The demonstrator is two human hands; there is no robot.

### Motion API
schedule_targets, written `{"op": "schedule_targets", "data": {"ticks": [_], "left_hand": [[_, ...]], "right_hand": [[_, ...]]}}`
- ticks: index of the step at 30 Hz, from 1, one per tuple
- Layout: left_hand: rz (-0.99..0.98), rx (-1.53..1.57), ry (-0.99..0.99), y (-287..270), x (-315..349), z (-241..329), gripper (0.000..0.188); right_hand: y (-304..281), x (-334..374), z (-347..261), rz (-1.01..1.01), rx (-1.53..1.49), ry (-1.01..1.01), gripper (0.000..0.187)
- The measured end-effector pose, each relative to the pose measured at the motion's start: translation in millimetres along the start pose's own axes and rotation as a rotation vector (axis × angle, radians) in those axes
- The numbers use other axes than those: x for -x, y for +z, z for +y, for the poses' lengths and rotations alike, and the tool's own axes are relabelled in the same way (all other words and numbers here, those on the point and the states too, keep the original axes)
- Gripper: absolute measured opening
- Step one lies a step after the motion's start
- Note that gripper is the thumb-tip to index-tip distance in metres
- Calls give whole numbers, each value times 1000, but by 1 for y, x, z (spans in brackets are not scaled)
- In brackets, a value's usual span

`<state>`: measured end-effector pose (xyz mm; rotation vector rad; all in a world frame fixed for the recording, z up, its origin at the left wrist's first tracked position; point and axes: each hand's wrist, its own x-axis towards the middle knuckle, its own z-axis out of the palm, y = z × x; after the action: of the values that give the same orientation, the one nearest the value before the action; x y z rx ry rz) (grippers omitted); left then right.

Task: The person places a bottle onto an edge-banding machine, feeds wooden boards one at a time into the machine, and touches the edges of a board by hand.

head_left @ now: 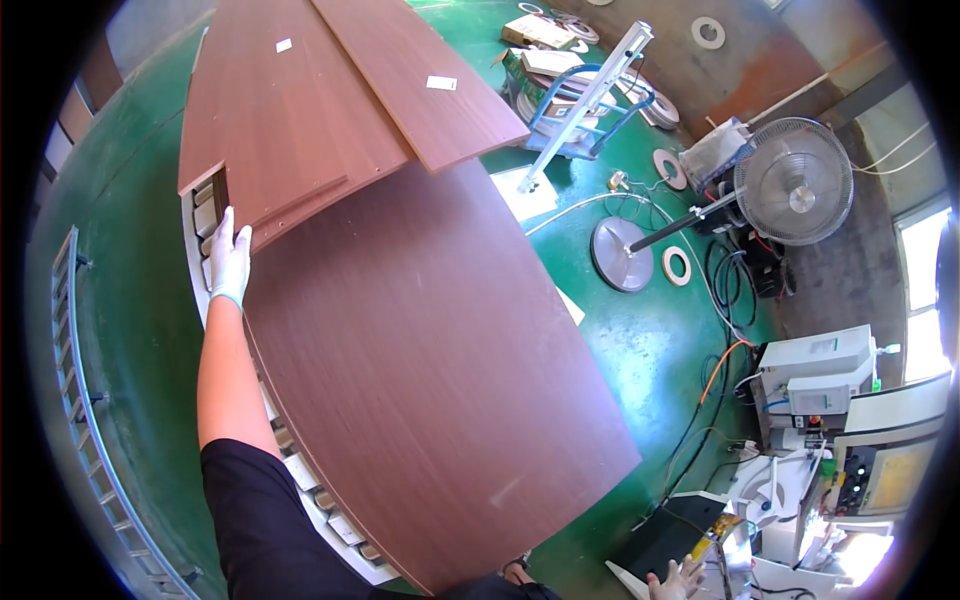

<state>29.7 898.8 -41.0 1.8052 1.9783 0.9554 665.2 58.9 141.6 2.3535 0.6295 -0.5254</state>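
Observation:
My left hand (230,262), in a white glove, reaches forward to the left edge of a large brown wood-grain panel (430,370). Its fingers are stretched out and slightly apart, beside the corner of a stack of smaller brown boards (290,110). Under the panel's left side shows a roller conveyor (340,530) with white and tan rollers. At the bottom right, my right hand (677,580), also gloved, has its fingers spread near a machine's black flat cover (665,540). Nothing shows in either hand.
A pedestal fan (795,182) stands on the green floor at the right. Cables and hoses run across the floor toward a machine (820,365). A blue-handled cart (580,110) with boxes and edging rolls stands far right. Another roller track (85,400) lies left.

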Motion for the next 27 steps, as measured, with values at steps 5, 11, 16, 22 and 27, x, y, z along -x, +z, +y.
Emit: {"op": "schedule_targets", "data": {"ticks": [5,11,16,22,27], "left_hand": [[47,485,-578,2,-12,21,81],[-88,275,-695,-12,-20,51,69],[-88,340,-710,-9,-13,22,51],[-47,557,-725,-13,22,26,46],[-187,737,-825,-31,106,52,37]], "right_hand": [[40,-13,30,122,-66,-95,76],[146,-44,77,622,-684,-372,86],[57,-17,28,175,-186,-45,77],[0,-3,-15,191,-120,-25,67],[-79,12,-144,266,-415,-568,45]]}}
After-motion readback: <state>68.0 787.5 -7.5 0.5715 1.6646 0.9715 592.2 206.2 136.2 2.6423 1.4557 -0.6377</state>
